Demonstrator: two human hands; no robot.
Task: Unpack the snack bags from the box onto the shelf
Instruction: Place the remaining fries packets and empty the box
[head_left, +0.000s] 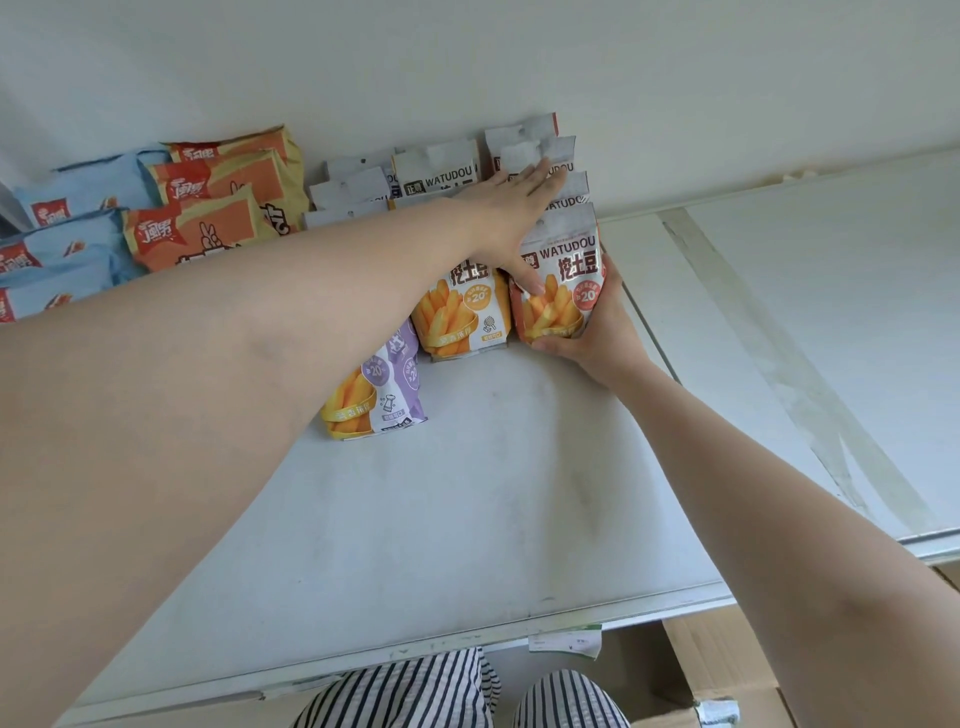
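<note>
Gripping the red fries bag (563, 280) from below, your right hand (597, 332) sets it at one o'clock; your left hand (511, 218) presses flat-fingered on the bags behind, bare shelf (467, 519) toward six.

Left arm reaching from 8 o'clock toward 1 o'clock, left hand (511, 218) flat, fingers straight, thumb splayed down, right arm entering from 4 o'clock, right hand (597, 325) curled, gripping at 12 o'clock
</note>
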